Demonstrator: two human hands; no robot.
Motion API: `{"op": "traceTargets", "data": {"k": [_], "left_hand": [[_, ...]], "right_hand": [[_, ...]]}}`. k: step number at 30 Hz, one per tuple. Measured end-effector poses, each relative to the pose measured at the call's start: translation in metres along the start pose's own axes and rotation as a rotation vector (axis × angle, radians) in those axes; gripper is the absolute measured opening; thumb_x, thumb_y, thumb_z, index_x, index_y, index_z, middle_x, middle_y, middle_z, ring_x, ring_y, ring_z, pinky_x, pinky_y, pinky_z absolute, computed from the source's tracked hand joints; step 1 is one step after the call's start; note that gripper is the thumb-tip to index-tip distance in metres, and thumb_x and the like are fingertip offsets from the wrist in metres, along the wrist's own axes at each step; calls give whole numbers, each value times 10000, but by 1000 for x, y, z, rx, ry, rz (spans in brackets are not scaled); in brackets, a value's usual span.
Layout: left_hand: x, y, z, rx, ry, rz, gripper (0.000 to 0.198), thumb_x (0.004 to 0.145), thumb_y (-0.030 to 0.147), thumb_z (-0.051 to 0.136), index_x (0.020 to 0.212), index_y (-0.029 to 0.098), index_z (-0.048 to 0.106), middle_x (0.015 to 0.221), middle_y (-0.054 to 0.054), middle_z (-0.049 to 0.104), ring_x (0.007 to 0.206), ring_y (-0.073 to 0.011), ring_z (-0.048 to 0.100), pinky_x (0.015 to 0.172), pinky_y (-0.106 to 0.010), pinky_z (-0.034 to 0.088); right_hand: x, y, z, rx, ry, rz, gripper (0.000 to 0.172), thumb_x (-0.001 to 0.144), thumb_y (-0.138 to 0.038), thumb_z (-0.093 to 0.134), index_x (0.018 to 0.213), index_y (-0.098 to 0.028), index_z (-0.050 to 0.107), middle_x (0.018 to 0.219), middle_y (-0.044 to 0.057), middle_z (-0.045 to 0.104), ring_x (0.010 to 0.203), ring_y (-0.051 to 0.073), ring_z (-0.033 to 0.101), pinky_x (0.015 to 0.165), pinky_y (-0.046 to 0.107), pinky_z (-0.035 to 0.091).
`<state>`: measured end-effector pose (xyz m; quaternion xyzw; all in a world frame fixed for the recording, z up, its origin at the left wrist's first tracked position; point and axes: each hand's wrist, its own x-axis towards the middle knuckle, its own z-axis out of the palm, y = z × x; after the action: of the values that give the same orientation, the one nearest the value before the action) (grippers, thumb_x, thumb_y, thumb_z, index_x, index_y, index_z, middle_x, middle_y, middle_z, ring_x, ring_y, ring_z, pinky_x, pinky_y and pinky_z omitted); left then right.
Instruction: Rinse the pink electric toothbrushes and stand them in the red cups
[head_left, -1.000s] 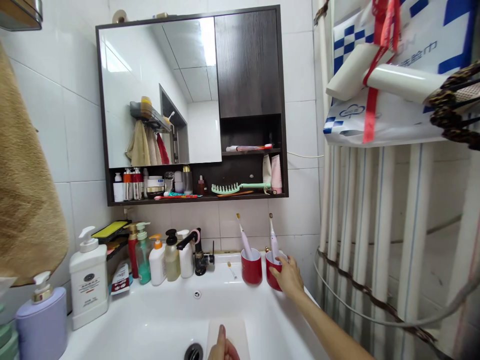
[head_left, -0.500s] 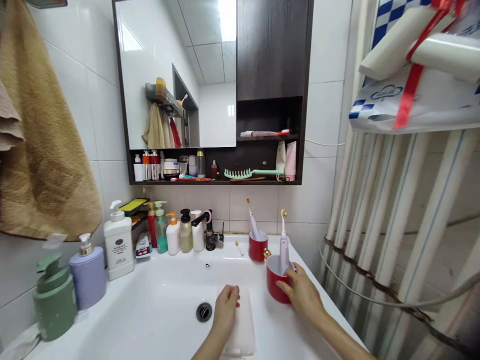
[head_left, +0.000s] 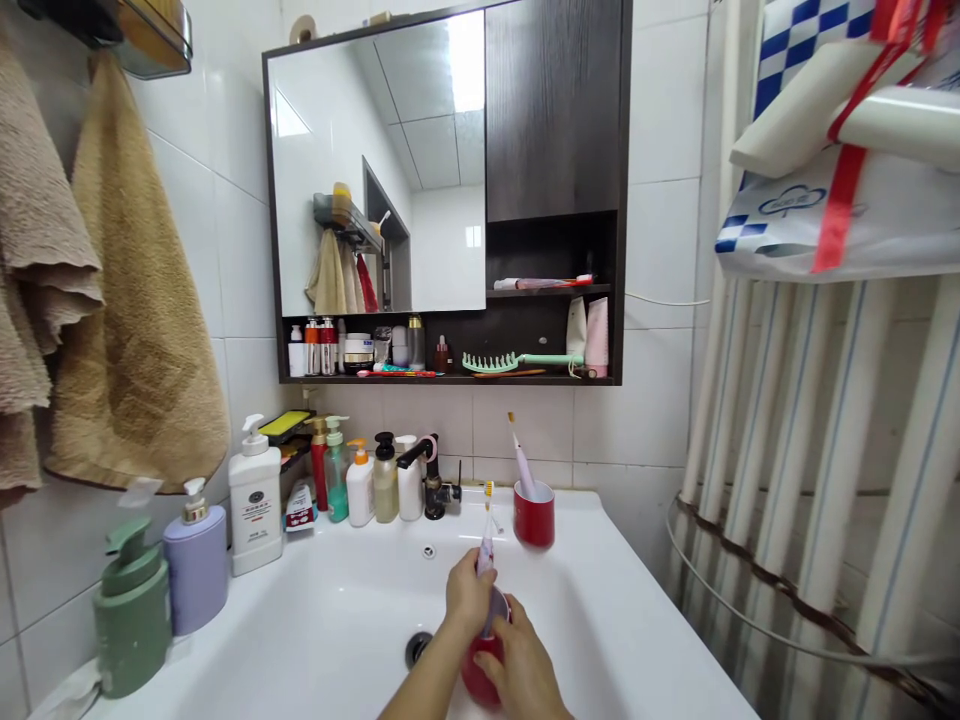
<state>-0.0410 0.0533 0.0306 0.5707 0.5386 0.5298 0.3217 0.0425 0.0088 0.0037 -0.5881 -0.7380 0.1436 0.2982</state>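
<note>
Mirrored cabinet (head_left: 555, 115) — green dispenser (head_left: 133, 630) beside lilac dispenser (head_left: 196, 570)

Held cup (head_left: 472, 680) partly hidden, label (head_left: 257, 518) seemingly illegible

From left hand (head_left: 468, 592), glossy white ceramic basin (head_left: 330, 620) open at 9 o'clock. Obstacles: right hand (head_left: 523, 660) at 4–5, standing red cylindrical cup (head_left: 534, 525) at 1–2, black metal faucet (head_left: 432, 485) at 11, plastic pump bottles (head_left: 361, 495) at 10.

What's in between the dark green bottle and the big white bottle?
The purple bottle stands between the dark green bottle and the big white bottle. The head view shows it.
</note>
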Motion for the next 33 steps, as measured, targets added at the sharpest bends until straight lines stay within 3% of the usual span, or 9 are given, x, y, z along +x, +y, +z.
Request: {"op": "traceTargets", "data": {"k": [7,10,13,15,18,23,26,30,33], "left_hand": [[3,37,-25,-193,172,92,455,621,333,441,1021,126,381,980,-50,494,861,-135,447,737,-201,325],[-5,52,-30,-251,182,109,470,611,347,462,1021,133,376,942,-49,512,802,-124,470,711,-198,345],[-21,54,-23,-295,108,98,385,597,311,489,938,140,437,843,-37,539,737,-125,477,681,-208,355],[-32,48,-11,-248,52,73,315,580,268,505,868,145,475,794,-29,541,719,-130,471,663,-211,354],[-45,35,10,-138,-15,27,251,540,211,530,784,154,505,738,-15,536,680,-127,458,627,-208,348],[-48,18,28,-96,-101,6,197,515,154,520,711,167,504,656,14,523,588,-103,430,552,-195,325],[-46,14,30,-237,-162,-23,235,523,222,536,743,162,482,680,2,519,617,-110,441,561,-202,322],[-49,6,36,-598,-465,-326,407,609,519,346,727,137,425,530,-8,485,437,-97,434,448,-229,306],[-54,0,40,-684,-545,-436,480,573,592,317,701,137,400,480,8,459,344,-72,389,389,-218,277]], "right_hand": [[9,10,15,50,32,3,151,530,-151,453,645,-201,536,1140,46,368,1001,219,373,778,283,323],[12,15,6,97,39,-18,242,519,-123,453,731,-210,533,1161,47,342,1006,213,365,776,291,324],[17,13,-25,307,134,-36,233,594,-185,416,801,-192,524,1100,81,404,1000,195,367,793,292,310],[21,8,-49,550,125,-8,263,652,-272,374,864,-174,495,953,86,508,868,179,467,723,289,359],[27,2,-73,813,105,37,321,645,-337,405,899,-158,484,760,48,562,694,156,508,609,271,390],[29,3,-70,1021,-5,93,275,587,-314,498,796,-143,550,545,-15,522,518,106,461,499,229,365],[29,7,-68,1091,1,121,235,582,-309,508,746,-150,563,516,-31,502,484,88,436,481,214,350],[32,15,-75,1212,71,233,227,594,-331,493,742,-169,553,574,-21,533,509,85,444,522,211,361],[33,19,-79,1296,58,268,231,597,-345,486,725,-163,546,592,-6,542,530,93,461,551,222,374]]}}
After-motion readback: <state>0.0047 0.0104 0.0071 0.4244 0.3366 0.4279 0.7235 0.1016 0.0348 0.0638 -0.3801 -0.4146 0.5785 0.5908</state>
